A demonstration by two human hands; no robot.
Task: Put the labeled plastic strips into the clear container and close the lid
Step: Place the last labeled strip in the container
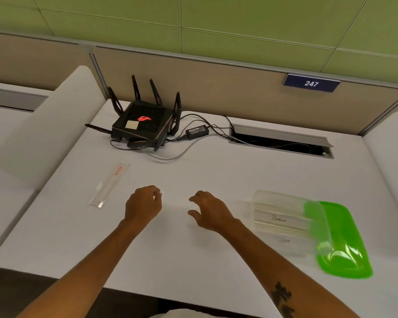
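A clear plastic strip with a red label [109,185] lay left of the loosely curled, empty left hand [144,205]. The right hand [210,212], fingers spread, hovered left of the clear rectangular container [283,222] at frame right.

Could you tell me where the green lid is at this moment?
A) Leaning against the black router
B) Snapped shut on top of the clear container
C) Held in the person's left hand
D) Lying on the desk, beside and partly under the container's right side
D: the green lid lies flat on the desk, with the clear container open and overlapping its left edge; the left hand and right hand hold nothing.
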